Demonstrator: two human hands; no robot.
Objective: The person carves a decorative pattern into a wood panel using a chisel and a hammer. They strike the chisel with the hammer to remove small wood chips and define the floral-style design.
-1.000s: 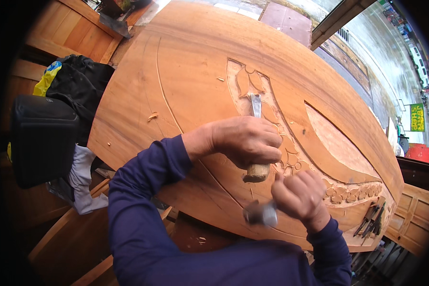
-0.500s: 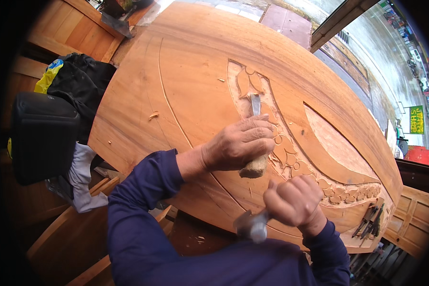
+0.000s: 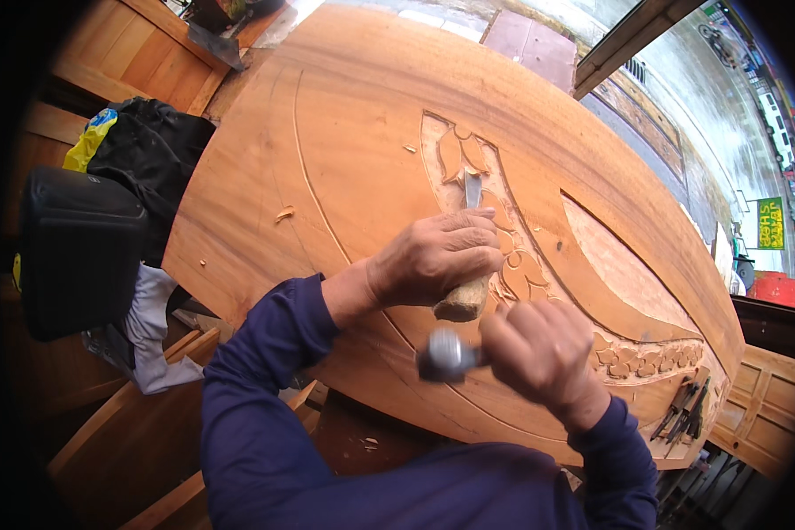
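Note:
My left hand (image 3: 442,259) is wrapped round a wood-handled chisel (image 3: 473,191). The metal blade rests on the carved floral band (image 3: 526,269), at the base of a leaf shape near its upper end. Below the fist juts the worn butt of the chisel's handle. Closed in a fist, my right hand (image 3: 543,358) grips a hammer (image 3: 448,356); its handle is mostly hidden by the fingers. The metal head, slightly blurred, hangs just below the handle butt, apart from it. Under both hands lies a broad wooden panel (image 3: 238,199) with carved grooves.
Several slim carving tools (image 3: 683,409) lie at the panel's right end. Wood chips (image 3: 284,214) are scattered on it. Left of the panel stand a black case (image 3: 79,252), dark cloth (image 3: 155,146) and a grey cloth (image 3: 155,327). A wooden post (image 3: 636,40) rises beyond the far edge.
The hammer and my right hand have risen toward the chisel's butt. My left hand has shifted slightly, tilting the handle a little leftward, while the blade stays at nearly the same spot.

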